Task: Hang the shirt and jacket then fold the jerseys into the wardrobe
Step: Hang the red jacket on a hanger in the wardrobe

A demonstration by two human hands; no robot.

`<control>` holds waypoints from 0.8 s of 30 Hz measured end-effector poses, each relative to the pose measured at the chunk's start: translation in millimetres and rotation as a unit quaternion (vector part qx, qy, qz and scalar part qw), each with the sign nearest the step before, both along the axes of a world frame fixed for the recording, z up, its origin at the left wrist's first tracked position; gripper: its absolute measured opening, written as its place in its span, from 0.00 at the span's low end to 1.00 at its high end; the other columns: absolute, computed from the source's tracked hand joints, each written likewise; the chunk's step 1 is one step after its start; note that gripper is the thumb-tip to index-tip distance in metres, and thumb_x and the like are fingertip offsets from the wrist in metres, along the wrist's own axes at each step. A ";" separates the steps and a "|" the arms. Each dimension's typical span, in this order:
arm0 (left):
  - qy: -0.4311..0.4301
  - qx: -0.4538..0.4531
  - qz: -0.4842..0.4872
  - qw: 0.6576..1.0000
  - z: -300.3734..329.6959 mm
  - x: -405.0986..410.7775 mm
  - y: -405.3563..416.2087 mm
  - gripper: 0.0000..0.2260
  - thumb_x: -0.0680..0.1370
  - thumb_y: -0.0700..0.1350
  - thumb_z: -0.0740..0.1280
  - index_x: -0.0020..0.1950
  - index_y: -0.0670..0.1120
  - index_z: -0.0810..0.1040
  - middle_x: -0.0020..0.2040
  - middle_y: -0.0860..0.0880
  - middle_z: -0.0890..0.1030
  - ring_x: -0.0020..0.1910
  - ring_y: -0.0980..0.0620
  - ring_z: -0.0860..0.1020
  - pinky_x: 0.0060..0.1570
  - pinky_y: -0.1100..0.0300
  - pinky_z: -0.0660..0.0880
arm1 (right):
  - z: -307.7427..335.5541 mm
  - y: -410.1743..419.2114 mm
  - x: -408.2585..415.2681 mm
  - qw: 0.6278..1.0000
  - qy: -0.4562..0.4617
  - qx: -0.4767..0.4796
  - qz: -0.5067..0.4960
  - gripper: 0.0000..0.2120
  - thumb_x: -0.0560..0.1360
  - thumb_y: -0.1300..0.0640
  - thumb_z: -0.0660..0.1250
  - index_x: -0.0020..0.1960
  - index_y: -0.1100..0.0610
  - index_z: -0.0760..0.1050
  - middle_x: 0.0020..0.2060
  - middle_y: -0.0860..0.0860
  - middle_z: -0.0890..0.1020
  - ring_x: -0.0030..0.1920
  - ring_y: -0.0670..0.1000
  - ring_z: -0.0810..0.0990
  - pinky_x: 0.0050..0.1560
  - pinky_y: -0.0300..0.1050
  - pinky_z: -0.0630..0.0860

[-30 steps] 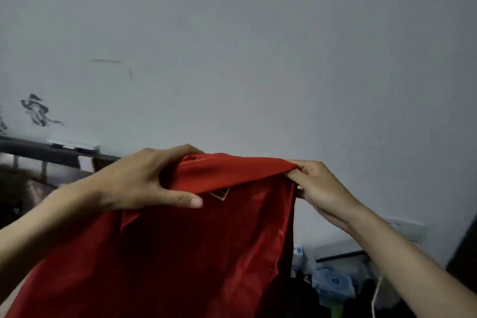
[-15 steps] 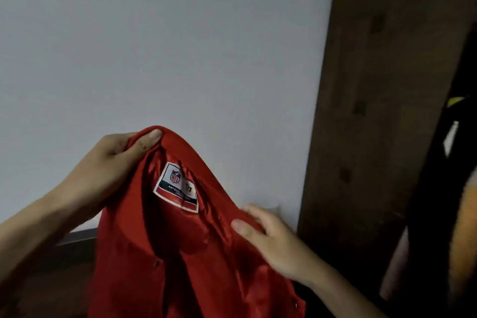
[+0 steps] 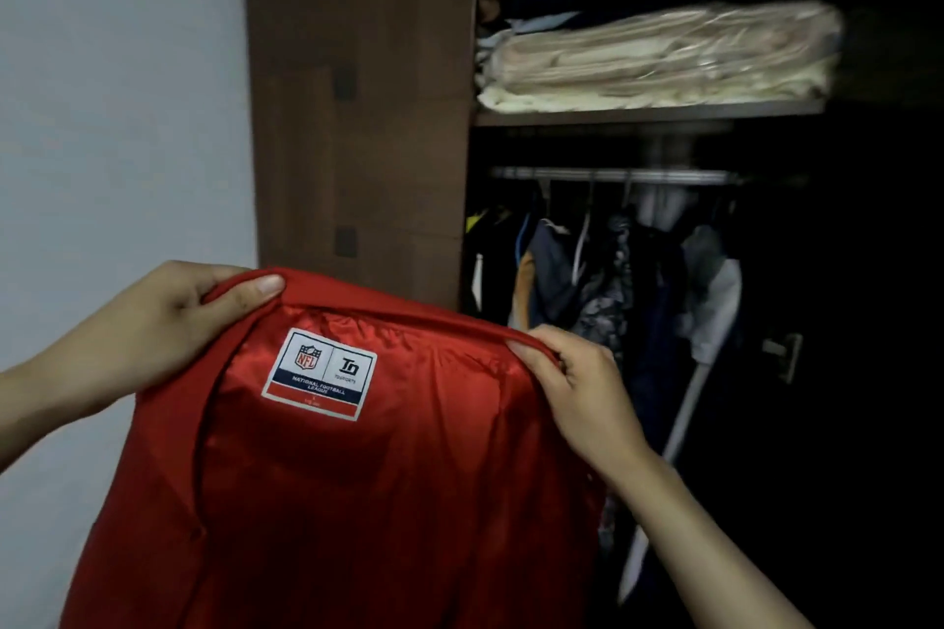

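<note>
A red jacket [image 3: 357, 501] with shiny lining and a white NFL label [image 3: 320, 373] hangs spread in front of me, inside facing me. My left hand [image 3: 168, 322] grips its collar edge at the left, thumb over the top. My right hand [image 3: 577, 383] pinches the collar edge at the right. The open wardrobe [image 3: 357, 92] stands just behind the jacket, its metal hanging rail [image 3: 613, 175] up and to the right of my hands.
Several garments [image 3: 603, 291] hang on hangers from the rail. The shelf [image 3: 649, 110] above holds stacked folded linens [image 3: 659, 61] in plastic. A pale wall [image 3: 117, 92] lies to the left of the wardrobe's brown side panel.
My view has swung right from the bare wall to the open wardrobe. Both hands have spread the jacket's collar wider and raised it, so the label now faces me flat.
</note>
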State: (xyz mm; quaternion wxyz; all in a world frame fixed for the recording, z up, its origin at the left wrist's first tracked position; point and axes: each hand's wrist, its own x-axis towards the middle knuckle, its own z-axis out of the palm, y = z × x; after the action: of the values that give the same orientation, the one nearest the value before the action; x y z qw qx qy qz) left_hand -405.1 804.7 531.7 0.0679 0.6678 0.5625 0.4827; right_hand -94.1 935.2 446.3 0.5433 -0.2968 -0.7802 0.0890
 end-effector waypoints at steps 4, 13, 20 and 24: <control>-0.014 -0.020 -0.077 0.997 -0.2 5.4 50.1 0.10 0.77 0.56 0.64 0.45 0.66 0.85 0.40 0.57 0.87 0.39 0.62 0.85 0.40 0.74 0.76 | 5.0 13.3 19.5 0.982 -0.086 0.055 -0.156 0.16 0.80 0.40 0.59 0.50 0.48 0.79 0.43 0.44 0.83 0.47 0.47 0.83 0.47 0.54 0.79; -0.054 -0.039 -0.183 0.981 -0.9 64.1 148.2 0.15 0.81 0.54 0.65 0.51 0.46 0.87 0.44 0.48 0.88 0.47 0.49 0.87 0.53 0.55 0.81 | -8.0 65.0 72.3 0.960 -0.135 -0.044 -0.243 0.21 0.78 0.30 0.56 0.46 0.47 0.73 0.36 0.46 0.83 0.42 0.51 0.84 0.45 0.56 0.79; -0.126 -0.077 -0.236 0.960 24.3 110.6 200.6 0.16 0.81 0.54 0.66 0.56 0.44 0.85 0.48 0.41 0.87 0.48 0.42 0.87 0.48 0.58 0.84 | 5.3 115.9 88.5 0.962 -0.070 -0.260 -0.048 0.20 0.68 0.37 0.77 0.50 0.49 0.79 0.38 0.48 0.83 0.38 0.46 0.82 0.42 0.48 0.79; -0.103 -0.086 -0.234 0.963 32.1 118.6 228.1 0.16 0.80 0.55 0.66 0.56 0.43 0.85 0.49 0.41 0.87 0.50 0.41 0.86 0.52 0.55 0.82 | 39.4 164.1 76.3 0.964 0.011 -0.255 -0.077 0.30 0.63 0.30 0.75 0.52 0.52 0.77 0.44 0.52 0.83 0.44 0.53 0.85 0.46 0.53 0.82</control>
State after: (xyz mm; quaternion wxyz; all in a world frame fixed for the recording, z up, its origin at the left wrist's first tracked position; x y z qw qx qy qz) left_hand -286.5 1032.8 563.8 0.2940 0.7188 0.4203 0.4694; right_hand -17.8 1099.3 485.7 0.4631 -0.4839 -0.7006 0.2461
